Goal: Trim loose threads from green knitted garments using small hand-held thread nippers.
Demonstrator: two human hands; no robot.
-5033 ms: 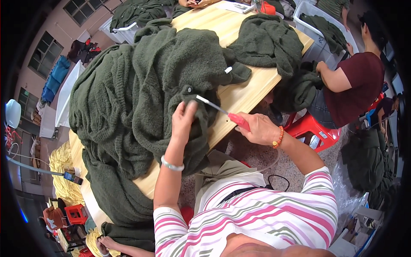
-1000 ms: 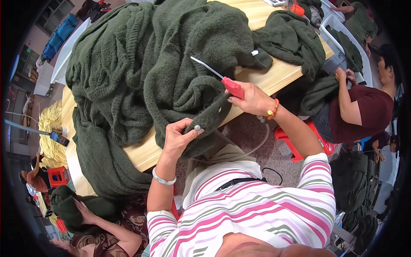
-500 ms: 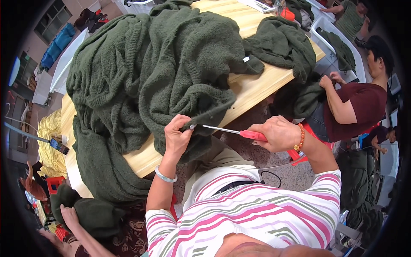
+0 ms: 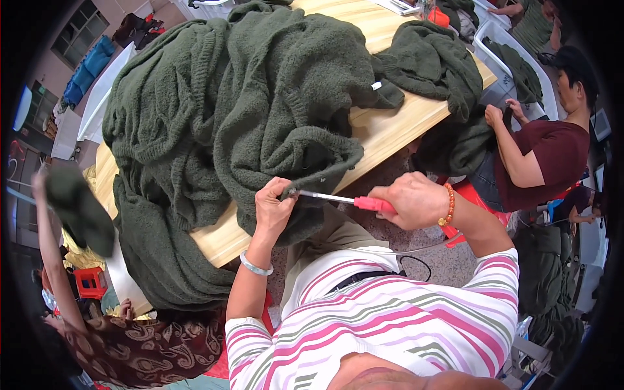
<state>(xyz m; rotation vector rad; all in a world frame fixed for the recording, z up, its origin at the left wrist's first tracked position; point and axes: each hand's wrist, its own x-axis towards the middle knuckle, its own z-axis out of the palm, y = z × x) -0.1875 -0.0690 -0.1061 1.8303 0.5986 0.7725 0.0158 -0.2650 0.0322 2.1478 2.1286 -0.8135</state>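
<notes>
A heap of dark green knitted garments [image 4: 292, 78] covers much of the wooden table [image 4: 218, 244]. At the table's near edge, my left hand [image 4: 270, 211] is closed, pinching the edge of a dark green knit garment [image 4: 312, 140] between thumb and fingers. My right hand [image 4: 416, 201] grips a tool with a red handle [image 4: 374, 204] and a thin, straight metal shaft. The shaft points left, its tip at the knit beside my left fingertips; the tip's shape cannot be made out.
At the right, a seated person in a maroon top [image 4: 552, 156] handles dark green knitwear. Another person's patterned clothing [image 4: 149, 344] is at lower left, one arm raised with a green piece [image 4: 81, 208]. A white bin [image 4: 484, 42] stands beyond the table; a thin clear tube [image 4: 429, 248] crosses near my right wrist.
My right hand and the tool have shifted slightly left, bringing the shaft's tip up to the knit at my left fingers. At lower left, the neighbour has swung a green piece upward.
</notes>
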